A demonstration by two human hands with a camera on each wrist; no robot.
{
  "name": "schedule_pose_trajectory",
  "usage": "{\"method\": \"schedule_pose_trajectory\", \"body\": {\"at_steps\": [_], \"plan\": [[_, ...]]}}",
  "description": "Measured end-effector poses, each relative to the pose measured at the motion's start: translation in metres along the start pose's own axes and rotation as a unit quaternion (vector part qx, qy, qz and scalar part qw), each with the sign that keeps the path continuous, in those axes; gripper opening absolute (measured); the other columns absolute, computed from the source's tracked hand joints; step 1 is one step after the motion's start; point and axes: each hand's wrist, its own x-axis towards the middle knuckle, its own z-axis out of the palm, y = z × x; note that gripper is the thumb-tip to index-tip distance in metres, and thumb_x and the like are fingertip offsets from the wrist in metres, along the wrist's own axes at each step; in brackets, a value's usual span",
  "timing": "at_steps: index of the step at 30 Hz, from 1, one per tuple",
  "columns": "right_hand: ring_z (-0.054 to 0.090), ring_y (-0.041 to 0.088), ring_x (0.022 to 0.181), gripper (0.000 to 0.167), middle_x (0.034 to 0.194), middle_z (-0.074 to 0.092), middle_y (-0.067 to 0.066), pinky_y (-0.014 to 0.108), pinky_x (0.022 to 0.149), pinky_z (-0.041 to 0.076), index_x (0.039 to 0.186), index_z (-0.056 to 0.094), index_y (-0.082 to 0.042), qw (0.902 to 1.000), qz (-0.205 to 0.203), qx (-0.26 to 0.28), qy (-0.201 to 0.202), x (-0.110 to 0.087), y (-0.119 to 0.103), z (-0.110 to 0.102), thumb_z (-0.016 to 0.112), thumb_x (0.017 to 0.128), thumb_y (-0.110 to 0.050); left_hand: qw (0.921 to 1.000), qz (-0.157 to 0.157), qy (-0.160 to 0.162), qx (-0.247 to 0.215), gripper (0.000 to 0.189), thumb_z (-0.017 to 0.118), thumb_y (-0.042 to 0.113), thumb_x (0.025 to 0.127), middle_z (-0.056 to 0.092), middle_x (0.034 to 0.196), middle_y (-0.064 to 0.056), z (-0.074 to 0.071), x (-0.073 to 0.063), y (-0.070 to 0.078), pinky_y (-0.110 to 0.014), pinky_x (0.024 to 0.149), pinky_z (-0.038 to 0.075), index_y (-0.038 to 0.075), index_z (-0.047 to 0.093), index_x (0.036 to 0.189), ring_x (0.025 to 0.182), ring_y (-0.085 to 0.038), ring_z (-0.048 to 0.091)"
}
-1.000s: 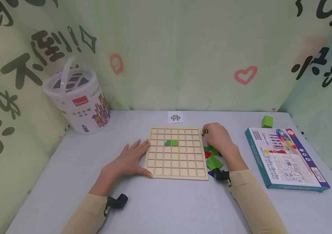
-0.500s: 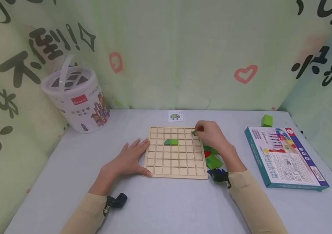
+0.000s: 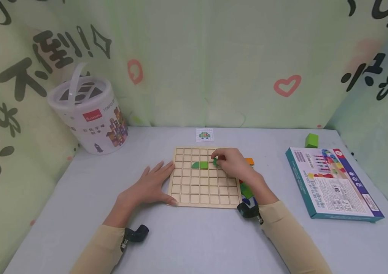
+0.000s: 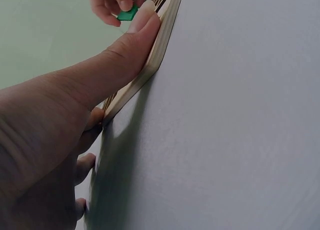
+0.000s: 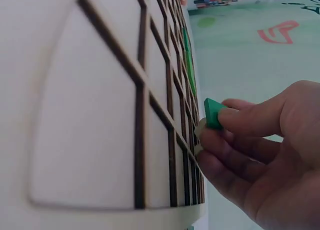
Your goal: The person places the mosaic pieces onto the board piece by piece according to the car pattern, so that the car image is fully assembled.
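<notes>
A wooden grid board [image 3: 194,190] lies on the table. In its upper part sit a dark green piece with a rounded corner [image 3: 195,165] and a light green square [image 3: 204,164], side by side. My left hand [image 3: 151,186] is spread at the board's left edge, its thumb on the near left corner. Thumb and fingers of my right hand [image 3: 233,163] pinch a small green piece [image 5: 213,113], close over the grid and right of the light green square. The left wrist view also shows this green piece [image 4: 127,14] beyond the left thumb.
Loose pieces [image 3: 246,190], green, red and blue, lie by the board's right side, partly under the right forearm. An orange piece [image 3: 250,161] is behind them. Behind the board lies a picture card [image 3: 204,134]. A bucket [image 3: 89,121] stands left, a flat box [image 3: 334,182] and green block [image 3: 312,140] right.
My right hand has moved left from beside the board to over the grid, carrying the green piece. The orange piece has come into view. My left hand stays in place.
</notes>
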Motion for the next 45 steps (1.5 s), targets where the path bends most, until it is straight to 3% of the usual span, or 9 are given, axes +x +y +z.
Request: {"method": "schedule_pose_trajectory", "body": {"at_steps": [7, 12, 26, 35, 38, 41, 45], "plan": [[0.056, 0.020, 0.074, 0.018, 0.085, 0.067, 0.007, 0.030, 0.067, 0.047, 0.108, 0.068, -0.006, 0.9994, -0.008, -0.027, 0.018, 0.004, -0.003, 0.008, 0.063, 0.092, -0.002, 1.0000, -0.003, -0.001, 0.000, 0.129, 0.077, 0.074, 0.062, 0.014, 0.169, 0.001, -0.002, 0.001, 0.002, -0.064, 0.123, 0.004, 0.017, 0.016, 0.161, 0.157, -0.030, 0.005], [0.056, 0.020, 0.076, 0.007, 0.086, 0.068, 0.007, 0.030, 0.068, 0.048, 0.094, 0.069, -0.005, 0.9986, -0.017, -0.045, 0.023, 0.006, -0.005, 0.013, 0.065, 0.091, -0.001, 1.0000, -0.001, 0.001, 0.002, 0.128, 0.077, 0.074, 0.062, 0.014, 0.168, 0.001, -0.002, 0.001, 0.001, -0.064, 0.123, 0.005, 0.017, 0.016, 0.161, 0.157, -0.030, 0.006], [0.059, 0.019, 0.075, 0.007, 0.090, 0.071, 0.010, 0.032, 0.069, 0.053, 0.094, 0.071, -0.004, 0.9974, 0.000, -0.061, 0.038, 0.000, -0.015, 0.017, 0.064, 0.092, -0.003, 1.0000, 0.006, 0.005, 0.002, 0.128, 0.076, 0.075, 0.063, 0.015, 0.168, 0.001, 0.000, 0.001, 0.001, -0.064, 0.123, 0.005, 0.016, 0.017, 0.160, 0.157, -0.031, 0.006], [0.066, 0.026, 0.096, 0.016, 0.104, 0.072, 0.014, 0.041, 0.084, 0.058, 0.101, 0.076, -0.001, 0.9949, -0.008, -0.097, 0.028, -0.005, -0.016, 0.015, 0.064, 0.092, -0.005, 1.0000, 0.000, 0.001, 0.005, 0.129, 0.075, 0.076, 0.063, 0.012, 0.169, 0.003, 0.003, 0.004, -0.002, -0.063, 0.124, 0.004, 0.019, 0.015, 0.161, 0.157, -0.028, 0.005], [0.062, 0.023, 0.085, 0.021, 0.099, 0.070, 0.013, 0.035, 0.073, 0.055, 0.108, 0.075, -0.001, 0.9958, 0.000, -0.091, 0.013, -0.008, -0.017, 0.012, 0.066, 0.091, -0.008, 1.0000, -0.003, 0.002, 0.004, 0.128, 0.077, 0.074, 0.063, 0.013, 0.169, 0.002, 0.002, 0.003, -0.001, -0.064, 0.123, 0.005, 0.018, 0.016, 0.161, 0.157, -0.029, 0.005], [0.051, 0.018, 0.069, 0.027, 0.086, 0.063, 0.008, 0.028, 0.059, 0.043, 0.116, 0.072, -0.001, 0.9966, 0.010, -0.082, -0.002, -0.011, -0.014, 0.006, 0.066, 0.091, -0.010, 1.0000, -0.005, 0.002, 0.005, 0.128, 0.078, 0.072, 0.063, 0.014, 0.168, 0.001, 0.001, 0.001, 0.000, -0.064, 0.123, 0.005, 0.016, 0.017, 0.160, 0.157, -0.031, 0.006], [0.048, 0.017, 0.063, 0.030, 0.082, 0.061, 0.008, 0.025, 0.053, 0.040, 0.120, 0.069, 0.000, 0.9972, 0.013, -0.074, -0.002, -0.018, -0.005, -0.006, 0.062, 0.092, -0.008, 1.0000, -0.004, 0.003, 0.004, 0.127, 0.078, 0.072, 0.064, 0.015, 0.168, 0.000, -0.001, -0.001, 0.002, -0.064, 0.123, 0.006, 0.016, 0.018, 0.160, 0.157, -0.031, 0.007]]}}
